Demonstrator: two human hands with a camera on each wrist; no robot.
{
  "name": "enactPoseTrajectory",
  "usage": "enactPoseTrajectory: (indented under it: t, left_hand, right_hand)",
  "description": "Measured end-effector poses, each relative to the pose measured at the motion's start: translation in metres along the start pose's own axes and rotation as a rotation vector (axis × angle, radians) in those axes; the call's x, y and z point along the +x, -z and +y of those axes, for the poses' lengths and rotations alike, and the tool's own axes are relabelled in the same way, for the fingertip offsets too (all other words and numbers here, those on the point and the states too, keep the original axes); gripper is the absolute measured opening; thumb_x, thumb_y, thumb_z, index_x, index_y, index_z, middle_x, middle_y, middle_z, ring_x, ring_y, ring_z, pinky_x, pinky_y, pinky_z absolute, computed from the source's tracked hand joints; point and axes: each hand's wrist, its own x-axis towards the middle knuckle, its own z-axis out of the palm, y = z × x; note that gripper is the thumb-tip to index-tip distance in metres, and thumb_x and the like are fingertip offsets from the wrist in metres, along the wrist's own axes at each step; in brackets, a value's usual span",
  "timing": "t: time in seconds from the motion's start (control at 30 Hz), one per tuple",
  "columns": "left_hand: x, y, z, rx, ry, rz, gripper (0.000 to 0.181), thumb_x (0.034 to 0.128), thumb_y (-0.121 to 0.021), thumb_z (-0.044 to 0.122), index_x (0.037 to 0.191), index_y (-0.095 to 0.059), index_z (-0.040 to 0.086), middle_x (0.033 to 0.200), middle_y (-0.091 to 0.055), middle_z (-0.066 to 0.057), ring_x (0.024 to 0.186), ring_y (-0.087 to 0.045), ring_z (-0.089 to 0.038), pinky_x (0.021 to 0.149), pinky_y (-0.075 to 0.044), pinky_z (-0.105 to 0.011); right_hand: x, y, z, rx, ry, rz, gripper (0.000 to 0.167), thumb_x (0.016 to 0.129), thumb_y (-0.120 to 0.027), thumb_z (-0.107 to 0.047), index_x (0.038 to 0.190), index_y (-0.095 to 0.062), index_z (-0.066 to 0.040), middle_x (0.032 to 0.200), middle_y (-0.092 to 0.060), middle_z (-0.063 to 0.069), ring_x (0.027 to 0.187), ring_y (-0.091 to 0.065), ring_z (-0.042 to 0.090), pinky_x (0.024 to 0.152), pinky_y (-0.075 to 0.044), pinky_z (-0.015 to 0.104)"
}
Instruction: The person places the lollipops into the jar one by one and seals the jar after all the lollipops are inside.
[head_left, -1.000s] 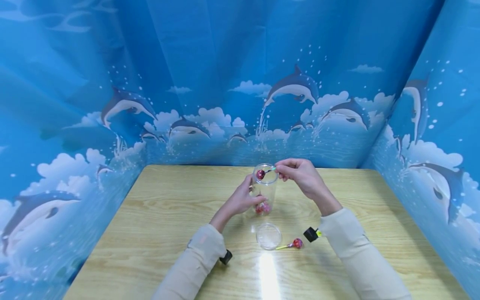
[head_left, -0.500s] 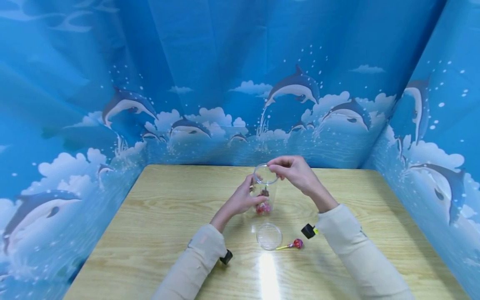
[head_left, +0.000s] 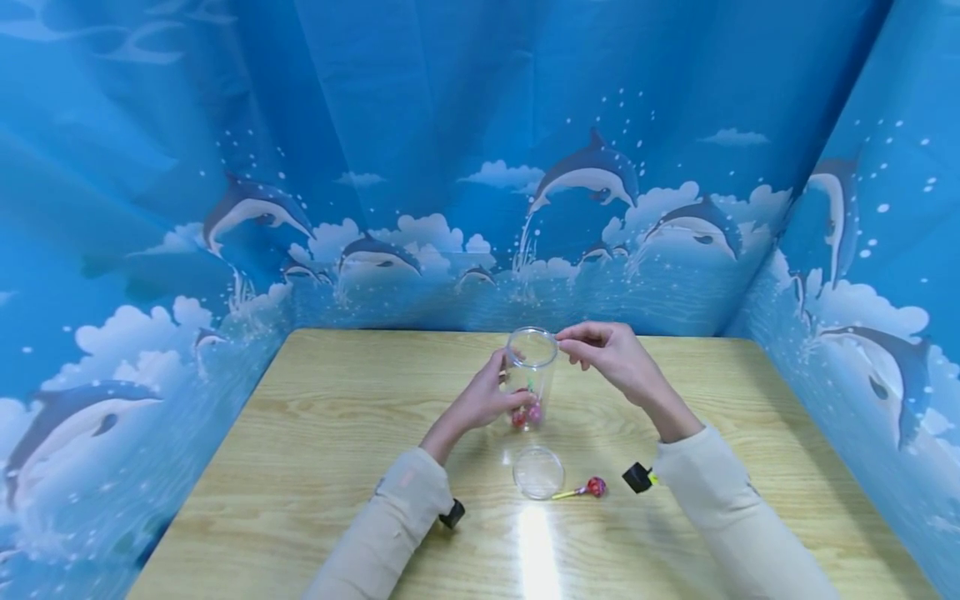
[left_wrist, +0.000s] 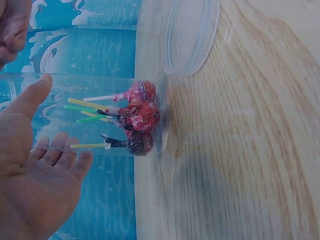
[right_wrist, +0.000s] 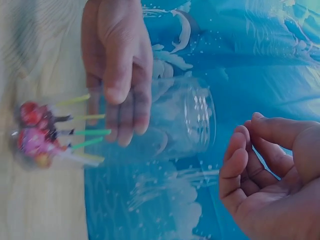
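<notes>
On my feed, the left hand grasps the clear jar from nine o'clock, holding it upright; I want that grip steady but gentle, since thin plastic probably flexes. Here's the right hand at the jar's three o'clock, fingertips by the rim, released, nothing pinched. Inside, the wrapped lollipops cluster at the bottom, sticks toward the mouth. And the loose lollipop lies at five o'clock, beside the lid at six. My call: pinch its yellow stick, centre it head-down over the mouth, lower, release without knocking the rim.
</notes>
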Motion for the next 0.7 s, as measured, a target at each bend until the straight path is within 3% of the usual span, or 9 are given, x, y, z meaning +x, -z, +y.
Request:
enactPoseTrajectory:
  t: [0.33, 0.6, 0.7]
  left_hand:
    - [-0.001, -0.002, 0.0, -0.002, 0.005, 0.007, 0.082, 0.0856, -0.087, 0.022, 0.15, -0.039, 0.004, 0.148, -0.049, -0.02, 0.143, -0.043, -0.04, 0.119, -0.038, -0.049]
    - [-0.002, -0.001, 0.002, -0.005, -0.001, 0.01, 0.079, 0.086, -0.086, 0.018, 0.149, -0.041, 0.004, 0.149, -0.049, -0.019, 0.143, -0.043, -0.038, 0.12, -0.038, -0.048]
    - [-0.002, -0.001, 0.002, -0.001, 0.003, 0.005, 0.077, 0.0866, -0.085, 0.018, 0.149, -0.041, 0.005, 0.15, -0.049, -0.019, 0.143, -0.042, -0.037, 0.12, -0.037, -0.048]
  right_hand:
    - [-0.039, 0.015, 0.039, 0.048, -0.134, 0.026, 0.037, 0.103, -0.066, -0.026, 0.127, -0.069, 0.002, 0.1, -0.071, 0.005, 0.083, -0.061, 0.019, 0.074, -0.056, 0.032]
    - [-0.071, 0.014, 0.074, 0.069, -0.174, 0.003, 0.037, 0.101, -0.069, -0.021, 0.126, -0.067, 0.006, 0.098, -0.071, 0.002, 0.081, -0.061, 0.017, 0.071, -0.055, 0.031]
    - [-0.082, 0.011, 0.084, 0.068, -0.189, -0.015, 0.039, 0.1, -0.07, -0.021, 0.127, -0.066, 0.008, 0.102, -0.072, 0.007, 0.084, -0.063, 0.02, 0.072, -0.056, 0.032]
